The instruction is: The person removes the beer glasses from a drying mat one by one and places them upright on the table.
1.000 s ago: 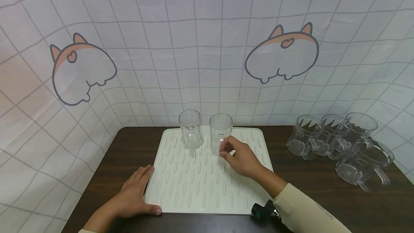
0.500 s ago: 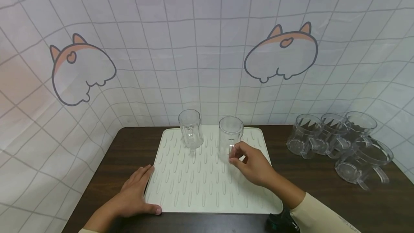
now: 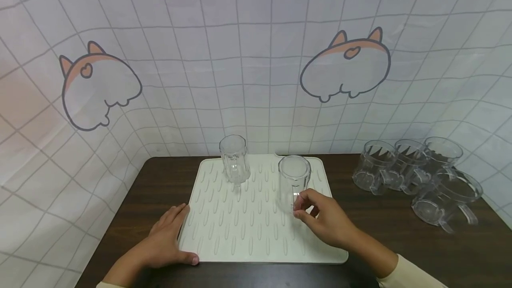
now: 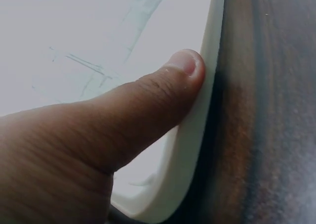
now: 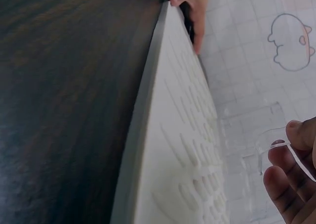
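Note:
My right hand (image 3: 326, 219) pinches the handle of a clear glass mug (image 3: 294, 177) between thumb and curled fingers. This mug stands upright over the right half of a white ridged mat (image 3: 248, 239); whether its base touches the mat I cannot tell. In the right wrist view the mug's handle (image 5: 269, 135) shows between the fingertips. A second clear mug (image 3: 234, 157) is upright at the mat's back, left of the held one. My left hand (image 3: 166, 239) rests at the mat's front left corner with straight fingers, its thumb (image 4: 163, 85) on the rim.
Several clear glass mugs (image 3: 374, 163) are grouped on the dark wooden table (image 3: 384, 239) at the right, the front one (image 3: 448, 201) nearest the table's right edge. A white gridded curtain (image 3: 256, 79) with dog drawings closes off the back and sides.
My right hand has moved the mug rightward and nearer to me across the mat, away from the second mug. The left hand has stayed at the mat's corner.

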A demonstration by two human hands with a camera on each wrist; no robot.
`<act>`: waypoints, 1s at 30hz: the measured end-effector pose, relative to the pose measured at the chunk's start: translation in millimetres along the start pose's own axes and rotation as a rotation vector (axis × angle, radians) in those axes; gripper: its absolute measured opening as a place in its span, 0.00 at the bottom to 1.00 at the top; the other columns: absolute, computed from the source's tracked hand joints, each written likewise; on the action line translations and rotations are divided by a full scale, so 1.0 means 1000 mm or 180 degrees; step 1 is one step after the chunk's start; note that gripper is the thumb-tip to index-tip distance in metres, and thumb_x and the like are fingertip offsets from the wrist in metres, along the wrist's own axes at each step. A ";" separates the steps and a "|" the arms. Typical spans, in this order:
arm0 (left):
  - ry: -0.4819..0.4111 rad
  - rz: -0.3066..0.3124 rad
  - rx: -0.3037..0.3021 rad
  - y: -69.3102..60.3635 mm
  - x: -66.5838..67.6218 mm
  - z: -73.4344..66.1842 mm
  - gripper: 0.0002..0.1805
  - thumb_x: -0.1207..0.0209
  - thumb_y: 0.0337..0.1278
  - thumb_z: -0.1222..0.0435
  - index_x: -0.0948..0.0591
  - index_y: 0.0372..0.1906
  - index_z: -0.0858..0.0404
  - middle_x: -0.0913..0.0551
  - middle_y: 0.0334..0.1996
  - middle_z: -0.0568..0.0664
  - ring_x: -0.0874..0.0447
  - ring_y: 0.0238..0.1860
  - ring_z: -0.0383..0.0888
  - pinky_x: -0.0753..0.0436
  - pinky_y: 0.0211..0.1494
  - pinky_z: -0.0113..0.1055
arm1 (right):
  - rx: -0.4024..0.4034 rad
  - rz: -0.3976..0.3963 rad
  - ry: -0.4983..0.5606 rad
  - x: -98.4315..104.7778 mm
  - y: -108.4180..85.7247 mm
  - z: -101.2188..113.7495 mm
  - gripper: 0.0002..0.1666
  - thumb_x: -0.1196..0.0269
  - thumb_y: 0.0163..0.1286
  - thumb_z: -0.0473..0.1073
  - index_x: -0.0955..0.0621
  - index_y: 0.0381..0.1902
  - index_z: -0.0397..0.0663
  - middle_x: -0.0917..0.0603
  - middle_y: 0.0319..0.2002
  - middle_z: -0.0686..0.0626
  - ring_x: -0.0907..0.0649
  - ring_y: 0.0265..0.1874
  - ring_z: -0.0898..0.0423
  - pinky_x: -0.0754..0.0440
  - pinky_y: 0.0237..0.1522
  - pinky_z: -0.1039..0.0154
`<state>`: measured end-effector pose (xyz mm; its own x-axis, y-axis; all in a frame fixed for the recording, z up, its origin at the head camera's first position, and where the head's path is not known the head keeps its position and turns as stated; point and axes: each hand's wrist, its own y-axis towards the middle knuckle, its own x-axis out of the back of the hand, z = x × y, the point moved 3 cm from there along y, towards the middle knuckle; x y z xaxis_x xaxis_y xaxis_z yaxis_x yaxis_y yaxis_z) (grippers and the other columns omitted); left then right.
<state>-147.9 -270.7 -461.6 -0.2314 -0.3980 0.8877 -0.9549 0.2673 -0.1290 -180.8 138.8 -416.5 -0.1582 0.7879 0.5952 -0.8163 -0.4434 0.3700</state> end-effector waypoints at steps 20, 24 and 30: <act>0.0209 -0.0019 -0.0240 0.003 0.012 -0.033 0.66 0.24 0.38 0.36 0.37 0.76 0.71 0.41 0.75 0.69 0.52 0.76 0.72 0.43 0.68 0.73 | 0.0301 -0.0107 -0.0017 0.008 -0.017 0.000 0.13 0.30 0.69 0.36 0.22 0.41 0.59 0.15 0.36 0.57 0.17 0.34 0.64 0.18 0.31 0.66; 0.0079 -0.0302 -0.0374 0.009 0.016 -0.051 0.53 0.28 0.53 0.42 0.35 0.76 0.67 0.34 0.73 0.63 0.43 0.75 0.66 0.39 0.68 0.70 | 0.0420 -0.0160 0.0001 0.009 -0.017 0.001 0.18 0.29 0.65 0.30 0.22 0.41 0.58 0.17 0.36 0.61 0.18 0.32 0.64 0.18 0.30 0.66; -0.0175 -0.0610 -0.0485 0.019 0.018 -0.073 0.44 0.34 0.63 0.44 0.34 0.76 0.62 0.30 0.71 0.57 0.34 0.72 0.59 0.32 0.69 0.60 | 0.0504 -0.0194 -0.0001 0.008 -0.018 0.001 0.21 0.29 0.62 0.27 0.22 0.41 0.57 0.18 0.35 0.63 0.19 0.31 0.65 0.18 0.30 0.67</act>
<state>-157.0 -208.4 -415.8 -0.0624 -0.5003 0.8636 -0.9443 0.3098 0.1113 -166.6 153.0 -417.3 -0.1108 0.8152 0.5685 -0.7266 -0.4567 0.5133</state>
